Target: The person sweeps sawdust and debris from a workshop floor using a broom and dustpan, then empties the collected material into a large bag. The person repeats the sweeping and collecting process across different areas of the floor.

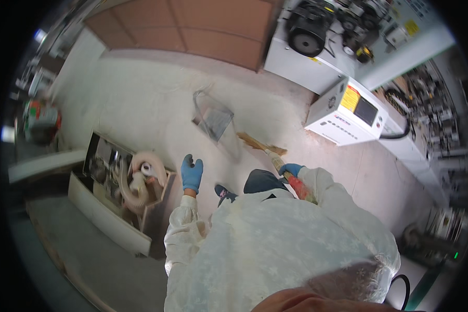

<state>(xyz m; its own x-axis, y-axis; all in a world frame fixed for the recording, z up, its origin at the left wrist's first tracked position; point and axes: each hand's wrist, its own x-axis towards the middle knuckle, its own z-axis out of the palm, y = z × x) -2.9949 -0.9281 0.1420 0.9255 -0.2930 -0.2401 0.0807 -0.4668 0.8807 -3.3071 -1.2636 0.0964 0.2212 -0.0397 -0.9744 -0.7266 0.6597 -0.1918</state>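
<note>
My right hand, in a blue glove, is wrapped round the handle of a short straw broom. Its tan bristles touch the pale floor ahead of my feet, and red wrapping shows on the handle near my sleeve. My left hand, also gloved in blue, hangs over the floor with thumb and fingers apart and nothing in it. Beyond both hands lies a grey metal dustpan with a tall looped handle, blurred. The broom's bristles are to its right, a little apart from it.
On the left stands an open wooden crate with hoses and metal parts inside. A white machine cabinet with a screen stands at the right, joined to a long machine with motors. Brown panels border the far side.
</note>
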